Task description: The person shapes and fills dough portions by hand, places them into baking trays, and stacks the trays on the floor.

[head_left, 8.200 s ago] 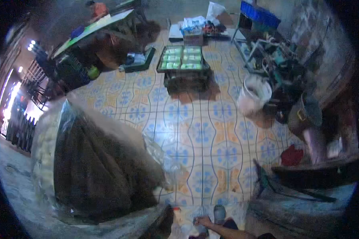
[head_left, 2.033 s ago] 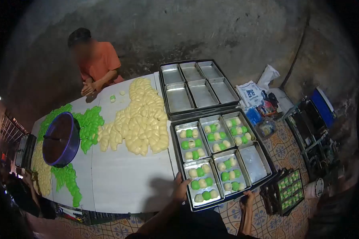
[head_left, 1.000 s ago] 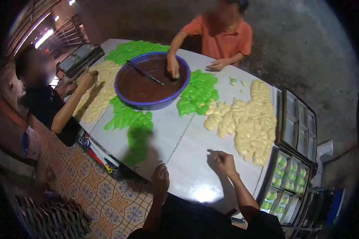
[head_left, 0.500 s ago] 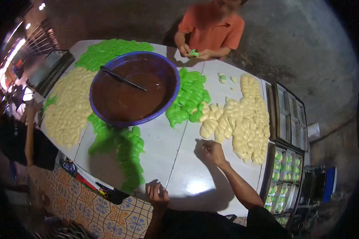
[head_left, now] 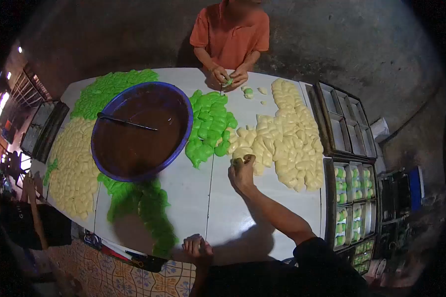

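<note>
My right hand (head_left: 243, 174) reaches to the near left edge of the cream-coloured dough (head_left: 297, 148), its fingers pinched together on the dough there. Down by the near table edge rests my left hand (head_left: 197, 245) with curled fingers; whatever may be inside them is hidden. Bright green dough pieces (head_left: 208, 123) lie just left of the cream ones and touch them. Another strip of green dough (head_left: 156, 218), partly in shadow, stretches to the left of my left hand.
A purple basin (head_left: 187, 141) of brown filling holds a dark long-handled tool (head_left: 129, 122). Opposite me, a person in an orange shirt (head_left: 233, 42) handles a small green piece. Sectioned metal trays (head_left: 349, 123) line the right side; nearer ones hold green-and-cream pieces (head_left: 341, 185). Another person's arm (head_left: 36, 213) is at left.
My right hand has moved forward from the bare tabletop to the cream dough's edge. My left hand stays near the table edge. The camera view has shifted.
</note>
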